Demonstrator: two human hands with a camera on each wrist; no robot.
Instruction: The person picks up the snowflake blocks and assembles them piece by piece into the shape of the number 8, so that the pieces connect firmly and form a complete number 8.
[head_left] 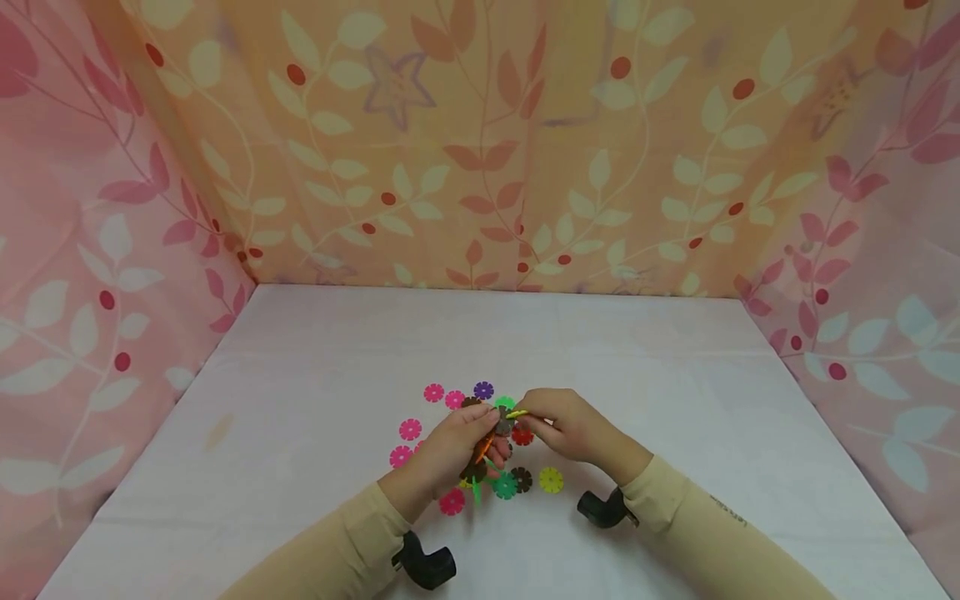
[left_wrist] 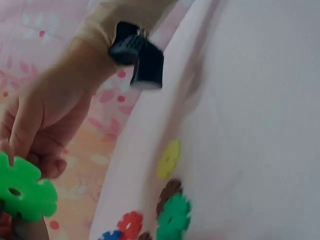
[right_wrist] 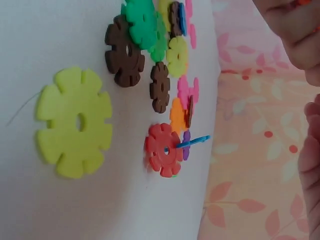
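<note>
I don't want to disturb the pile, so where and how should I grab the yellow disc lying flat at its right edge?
Probably pinch the yellow disc by the near and far edges of its notched rim, coming from above right with your right hand. It lies flat, bare cloth on that side, a brown disc beside it on the left.

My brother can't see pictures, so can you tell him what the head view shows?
A person's left hand holds a cluster of colourful round notched plastic discs while the right hand pinches a thin yellow plastic disc beside it. More bright discs lie near the hands on a flat white table, before an orange leaf-patterned fabric backdrop.
</note>
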